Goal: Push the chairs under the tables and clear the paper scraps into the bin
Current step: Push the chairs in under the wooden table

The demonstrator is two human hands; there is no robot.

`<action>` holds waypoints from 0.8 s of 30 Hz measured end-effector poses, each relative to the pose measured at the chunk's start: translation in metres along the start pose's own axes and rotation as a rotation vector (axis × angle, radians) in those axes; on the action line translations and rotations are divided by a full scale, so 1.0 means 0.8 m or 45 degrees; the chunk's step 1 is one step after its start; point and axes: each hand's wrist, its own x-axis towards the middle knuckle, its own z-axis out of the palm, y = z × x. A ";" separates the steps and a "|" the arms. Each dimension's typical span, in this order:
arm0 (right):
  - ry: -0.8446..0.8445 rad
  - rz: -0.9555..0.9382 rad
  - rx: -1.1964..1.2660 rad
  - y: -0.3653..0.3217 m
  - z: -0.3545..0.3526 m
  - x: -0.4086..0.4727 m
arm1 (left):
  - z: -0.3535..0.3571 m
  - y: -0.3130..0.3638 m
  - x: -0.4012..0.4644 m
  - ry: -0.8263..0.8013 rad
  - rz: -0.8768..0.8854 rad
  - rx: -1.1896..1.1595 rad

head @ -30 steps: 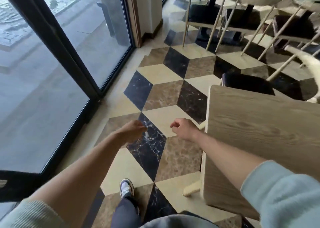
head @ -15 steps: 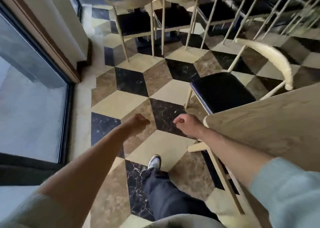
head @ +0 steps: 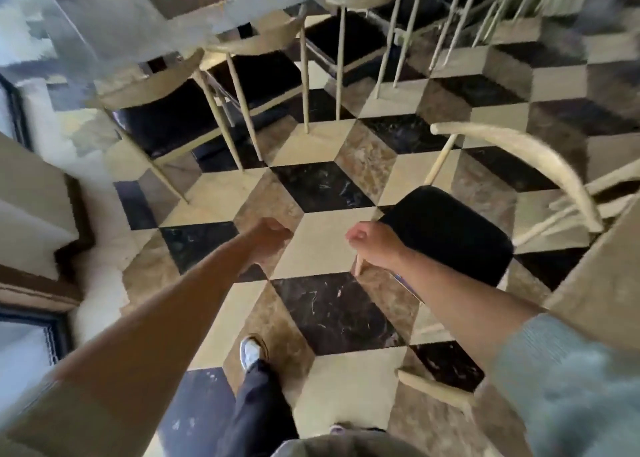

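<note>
A pale wooden chair with a black seat (head: 450,234) and a curved backrest (head: 526,158) stands out from the wooden table (head: 602,276) at the right edge. My right hand (head: 375,245) hovers in a loose fist over the seat's near left corner, holding nothing. To its left, my left hand (head: 270,240) is also curled shut and empty above the floor tiles. No paper scraps or bin show in this blurred view.
Several more pale chairs with black seats (head: 256,75) stand at tables at the back. A wall and dark-framed glass door (head: 31,332) run along the left. The floor is cube-patterned marble (head: 329,234). My shoe (head: 252,351) is below the hands.
The view has swung right, away from the glass door. The black-seated chair now lies close under my right hand. Both fists keep their pose.
</note>
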 end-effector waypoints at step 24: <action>0.790 0.901 0.750 0.175 -0.316 0.364 | 0.131 0.554 0.541 -0.647 0.427 0.882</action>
